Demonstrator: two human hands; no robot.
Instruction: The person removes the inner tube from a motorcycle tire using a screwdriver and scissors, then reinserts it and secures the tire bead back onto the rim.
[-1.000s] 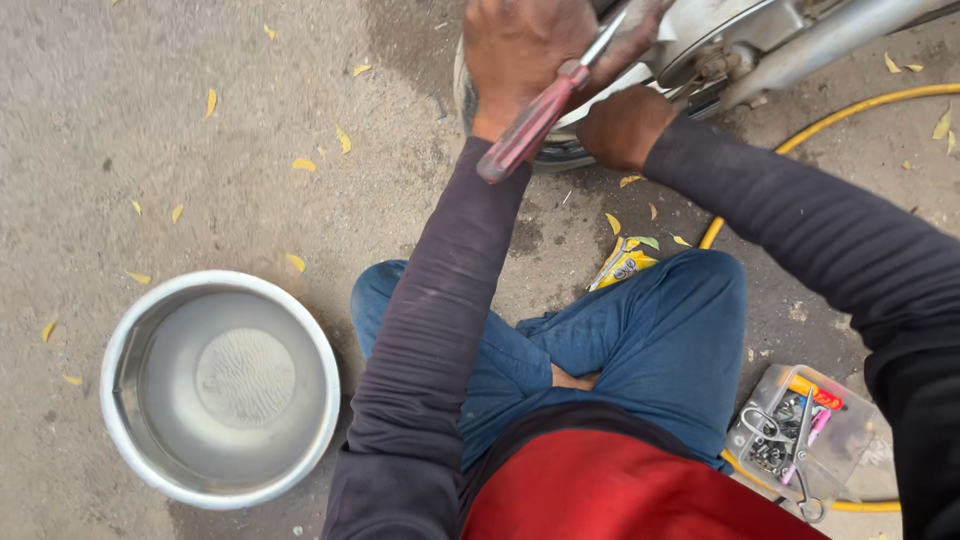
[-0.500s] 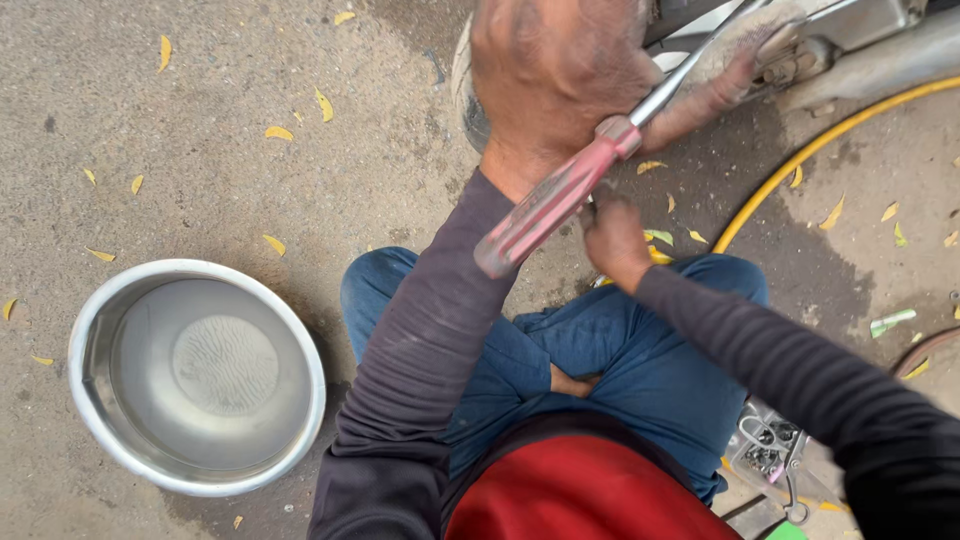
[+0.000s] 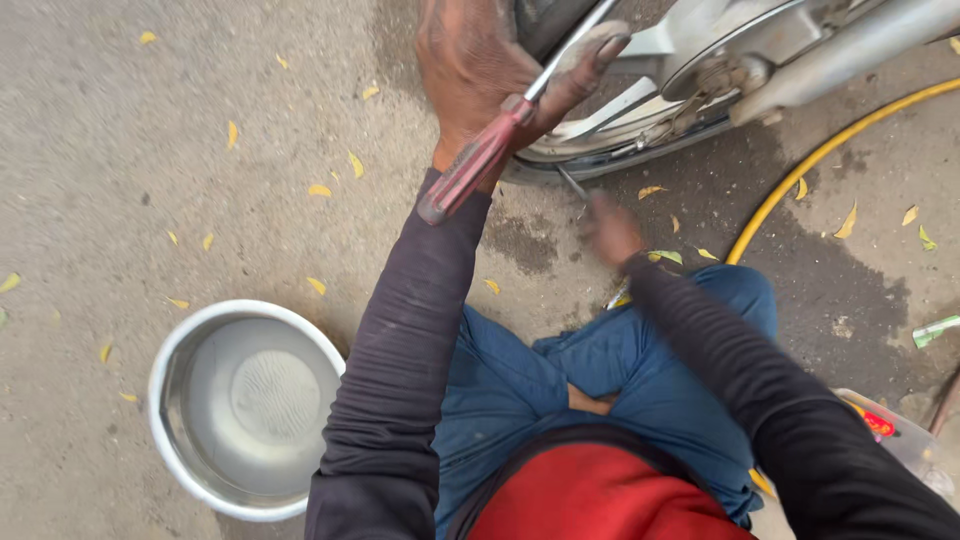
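Observation:
My left hand [image 3: 478, 70] is raised at the top of the view, shut on a red-handled screwdriver [image 3: 472, 168]. Its metal shaft runs up into the rim of a two-wheeler's wheel [image 3: 640, 110]. My right hand [image 3: 612, 232] is blurred and low, just above my knee in blue trousers. It is closed on a thin metal tool [image 3: 573, 186] that points toward the lower edge of the wheel. I am sitting on the ground with my knees spread in front of the wheel.
A steel bowl [image 3: 172, 350] holding water stands on the ground at my left. A yellow hose [image 3: 800, 175] curves along the right side. A small clear box [image 3: 895, 430] of parts sits by my right hip. Yellow leaves are scattered on the concrete.
My right hand has come down from the wheel to a spot near my knee and now has a thin tool. My left hand stays at the rim with the screwdriver.

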